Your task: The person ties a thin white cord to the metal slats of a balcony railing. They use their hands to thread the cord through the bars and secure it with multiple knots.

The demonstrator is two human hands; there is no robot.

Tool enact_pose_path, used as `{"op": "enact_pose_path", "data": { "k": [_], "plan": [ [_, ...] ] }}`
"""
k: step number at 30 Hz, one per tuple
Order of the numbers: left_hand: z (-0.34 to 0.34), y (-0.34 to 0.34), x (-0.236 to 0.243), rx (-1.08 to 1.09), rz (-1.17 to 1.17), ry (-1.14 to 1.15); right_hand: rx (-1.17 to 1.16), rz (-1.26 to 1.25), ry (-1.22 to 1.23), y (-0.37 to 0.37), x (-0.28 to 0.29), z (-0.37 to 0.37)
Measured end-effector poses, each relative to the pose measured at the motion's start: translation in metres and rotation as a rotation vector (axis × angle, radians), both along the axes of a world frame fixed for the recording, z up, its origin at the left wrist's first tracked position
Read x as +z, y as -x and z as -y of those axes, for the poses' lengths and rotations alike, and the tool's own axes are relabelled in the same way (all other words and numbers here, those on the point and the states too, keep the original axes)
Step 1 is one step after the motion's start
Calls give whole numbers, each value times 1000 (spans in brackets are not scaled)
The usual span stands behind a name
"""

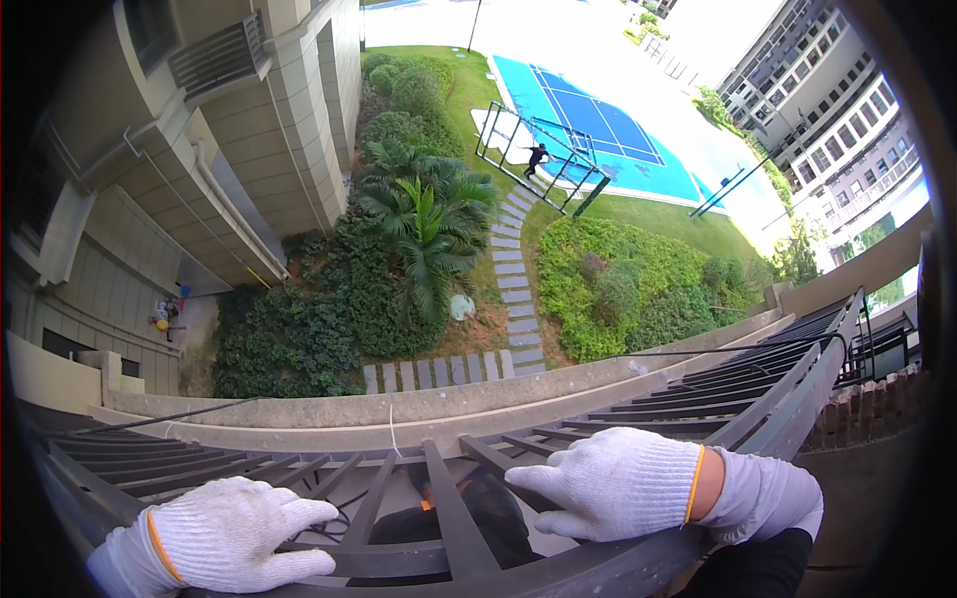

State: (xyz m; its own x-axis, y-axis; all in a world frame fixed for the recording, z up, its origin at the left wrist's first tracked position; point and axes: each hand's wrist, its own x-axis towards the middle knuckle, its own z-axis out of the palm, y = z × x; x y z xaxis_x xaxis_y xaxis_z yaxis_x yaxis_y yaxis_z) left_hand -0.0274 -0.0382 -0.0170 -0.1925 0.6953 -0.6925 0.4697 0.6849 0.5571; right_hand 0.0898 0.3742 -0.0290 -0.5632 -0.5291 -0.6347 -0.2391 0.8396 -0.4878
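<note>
My left hand (234, 528), in a white knit glove with an orange cuff, rests on the dark metal railing (454, 518) at lower left, index finger and thumb stretched apart. At lower right my right hand (608, 483), gloved alike, rests over the railing, also with index finger and thumb extended. Both hands look open. Beneath the slats, between my hands, is a dark shape (498, 513) with a small orange patch, too hidden to make out. A white cord (393, 429) hangs at the ledge, and a black cable (698, 349) runs along the right side.
A concrete ledge (478, 392) borders the railing. Far below are shrubs, a palm (424, 224), a stone path (510, 269), and a person (535, 159) in dark clothes within a metal frame beside a blue court (588, 110). A building wall (289, 130) rises at left, with small colourful objects (169, 314) below.
</note>
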Motion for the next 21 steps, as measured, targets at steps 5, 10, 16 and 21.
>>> {"op": "enact_pose_path", "data": {
  "k": [5,10,16,21],
  "plan": [
    [-1,0,-2,-4,5,-7,-4,-38,24,-2,-2,-1],
    [-3,-1,-1,-9,-14,-1,-5,-33,21,-3,-4,-3],
    [-3,1,-1,-2,-6,-19,-1,-17,5,-2,-5,-2],
    [-2,2,-2,-1,5,-8,7,14,-20,1,-4,0]
  ]
}}
